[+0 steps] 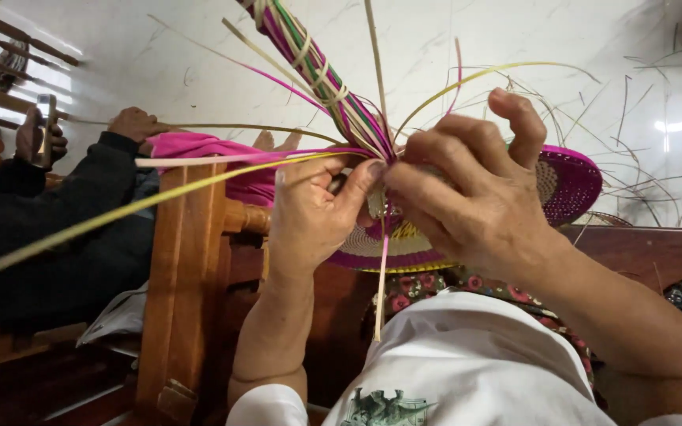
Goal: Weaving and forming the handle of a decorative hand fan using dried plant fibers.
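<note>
**Both hands pinched at the base of a woven fan's handle**

The left hand [309, 213] had its thumb and fingers closed on the woven fan [570, 185] where the loose strips met the braided handle [317, 71], the thumb tip pressed against the junction. The right hand [467, 197] curled over the same spot from the other side, fingers bent and pinching the strips, its index finger raised above the rest. The fan, pink-rimmed with a pale centre, sat between and behind the hands, above the person's lap. The handle, bound in pink, green and pale strips, rose up and to the left from the hands. A long yellow strip [120, 211] ran out to the lower left, and a pink-and-pale strip [381, 276] hung straight down. To the left stood a wooden chair frame [187, 260], and beyond it another person in a dark sleeve [80, 185] held a phone [45, 110].
</note>
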